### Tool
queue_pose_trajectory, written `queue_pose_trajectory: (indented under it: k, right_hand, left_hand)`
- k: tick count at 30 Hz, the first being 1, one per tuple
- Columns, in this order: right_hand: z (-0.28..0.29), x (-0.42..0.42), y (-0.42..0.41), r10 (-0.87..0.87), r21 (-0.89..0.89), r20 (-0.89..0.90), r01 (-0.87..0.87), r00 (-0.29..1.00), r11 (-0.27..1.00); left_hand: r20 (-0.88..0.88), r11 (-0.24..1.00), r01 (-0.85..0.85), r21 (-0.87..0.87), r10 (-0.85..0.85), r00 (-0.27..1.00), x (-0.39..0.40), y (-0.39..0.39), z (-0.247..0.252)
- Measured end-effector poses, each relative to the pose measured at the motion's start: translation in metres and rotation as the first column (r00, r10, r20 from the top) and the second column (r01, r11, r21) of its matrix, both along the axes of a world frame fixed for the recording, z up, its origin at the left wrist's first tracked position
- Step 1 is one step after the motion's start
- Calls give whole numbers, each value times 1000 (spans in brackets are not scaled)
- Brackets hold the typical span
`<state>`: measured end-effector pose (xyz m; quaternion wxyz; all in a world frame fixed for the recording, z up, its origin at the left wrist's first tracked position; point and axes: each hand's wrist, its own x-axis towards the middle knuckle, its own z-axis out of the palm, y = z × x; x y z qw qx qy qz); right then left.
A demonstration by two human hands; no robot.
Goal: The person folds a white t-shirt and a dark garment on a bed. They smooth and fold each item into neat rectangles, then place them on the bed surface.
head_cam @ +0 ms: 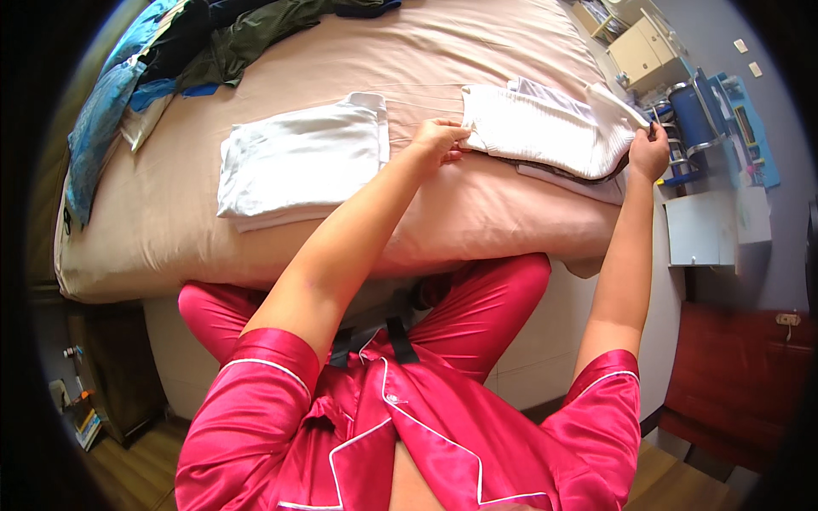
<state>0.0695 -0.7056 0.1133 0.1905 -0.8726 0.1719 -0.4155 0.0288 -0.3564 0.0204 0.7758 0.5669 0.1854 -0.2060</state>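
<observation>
A white ribbed knit garment (537,131) lies folded at the right side of the bed, on top of other folded clothes (569,182), one dark and one pale. My left hand (441,139) pinches its left end between thumb and fingers. At the opposite end, my right hand (650,153) grips a corner of the same garment, which lifts a little off the pile. To the left of my left forearm rests a separate stack of folded white clothes (307,160), touched by neither hand.
Loose clothes (236,48) in blue, black and dark green heap along the far left of the mattress (147,236). Beyond its right edge stand a small cream cabinet (642,51), a blue rack (696,112) and a dark red piece of furniture (735,377).
</observation>
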Motion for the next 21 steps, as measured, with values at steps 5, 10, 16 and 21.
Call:
queue_pose_trajectory:
  k: [5, 10, 16, 21]
  right_hand:
    - [-78, 14, -67, -106, 694, -3, 78, 994, 715]
    - [-121, -5, -159, -232, 958, 248, -274, 940, -85]
    - [-68, -19, -73, -336, 972, 134, -58, 932, 227]
    - [-43, -5, -51, -327, 941, 161, -46, 931, 334]
  left_hand:
    - [-15, 998, 2, -62, -3, 1000, 2, 6, -2]
    - [-31, 995, 51, -91, -54, 998, 2, -3, 0]
    - [12, 992, 73, -107, -72, 997, 3, 9, -2]
    - [25, 991, 98, -88, -96, 995, -2, 6, 3]
